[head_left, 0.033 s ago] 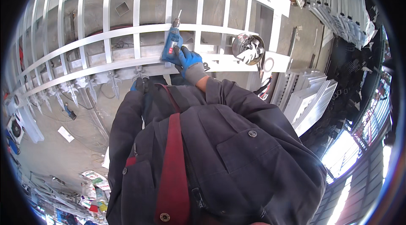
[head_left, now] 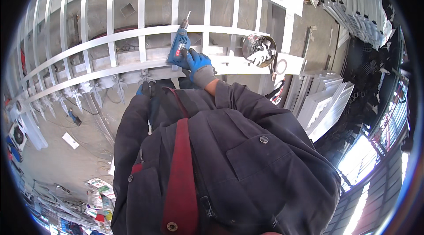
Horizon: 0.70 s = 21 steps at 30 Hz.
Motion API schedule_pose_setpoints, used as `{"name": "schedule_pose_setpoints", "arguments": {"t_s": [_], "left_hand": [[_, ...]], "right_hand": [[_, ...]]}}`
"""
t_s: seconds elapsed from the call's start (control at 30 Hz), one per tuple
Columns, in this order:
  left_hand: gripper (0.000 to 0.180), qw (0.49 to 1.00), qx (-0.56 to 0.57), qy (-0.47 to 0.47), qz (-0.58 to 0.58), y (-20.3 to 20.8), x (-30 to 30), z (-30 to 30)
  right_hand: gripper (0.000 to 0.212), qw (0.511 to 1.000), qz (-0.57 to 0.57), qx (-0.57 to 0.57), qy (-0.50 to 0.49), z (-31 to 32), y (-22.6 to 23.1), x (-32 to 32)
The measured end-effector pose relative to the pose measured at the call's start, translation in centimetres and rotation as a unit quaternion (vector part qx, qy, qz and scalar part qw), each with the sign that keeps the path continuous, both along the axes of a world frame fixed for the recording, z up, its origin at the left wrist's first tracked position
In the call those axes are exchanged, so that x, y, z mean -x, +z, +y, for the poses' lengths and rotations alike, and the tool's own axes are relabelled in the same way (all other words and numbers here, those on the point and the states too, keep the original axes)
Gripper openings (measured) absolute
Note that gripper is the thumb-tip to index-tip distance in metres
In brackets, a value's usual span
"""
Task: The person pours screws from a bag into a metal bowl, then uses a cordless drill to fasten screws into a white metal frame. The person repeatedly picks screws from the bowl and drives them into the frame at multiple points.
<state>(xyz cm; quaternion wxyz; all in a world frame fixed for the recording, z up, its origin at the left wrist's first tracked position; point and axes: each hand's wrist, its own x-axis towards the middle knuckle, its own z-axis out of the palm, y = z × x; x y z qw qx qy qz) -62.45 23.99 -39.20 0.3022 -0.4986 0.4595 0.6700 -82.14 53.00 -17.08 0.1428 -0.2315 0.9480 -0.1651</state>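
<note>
Blue drill (head_left: 178, 45) touches the right hand's (head_left: 198, 62) fingers (head_left: 193, 53), mostly to their left.

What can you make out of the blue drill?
The drill has a blue, plastic-looking casing with dark vent slots and a red-and-white label. A metallic chuck holds a slim, pale bit that points away from the wearer, slightly right. The gloved right hand grips it near the rear. It sits over the pale metal frame; whether it touches is unclear. No spin is discernible.
</note>
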Motion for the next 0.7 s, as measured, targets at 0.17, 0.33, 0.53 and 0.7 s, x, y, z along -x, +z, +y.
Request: {"name": "schedule_pose_setpoints", "arguments": {"t_s": [0.17,0.33,0.53,0.7], "left_hand": [[0.056,0.998,0.031,-0.043,-0.035,1.0,1.0,0.1],[0.057,0.999,0.016,-0.02,-0.019,3.0,2.0,0.5],[0.05,1.0,-0.012,0.02,0.001,3.2,1.7,0.3],[0.049,0.999,0.026,0.032,-0.026,2.5,1.5,0.6]], "right_hand": [[0.062,0.992,-0.029,0.095,-0.077,6.6,3.1,0.5],[0.028,0.898,-0.103,-0.176,-0.39,22.0,6.4,8.2],[0.048,0.853,-0.205,-0.345,-0.333,25.5,4.4,14.6],[0.054,0.8,-0.331,-0.405,-0.295,21.7,2.2,17.0]]}}
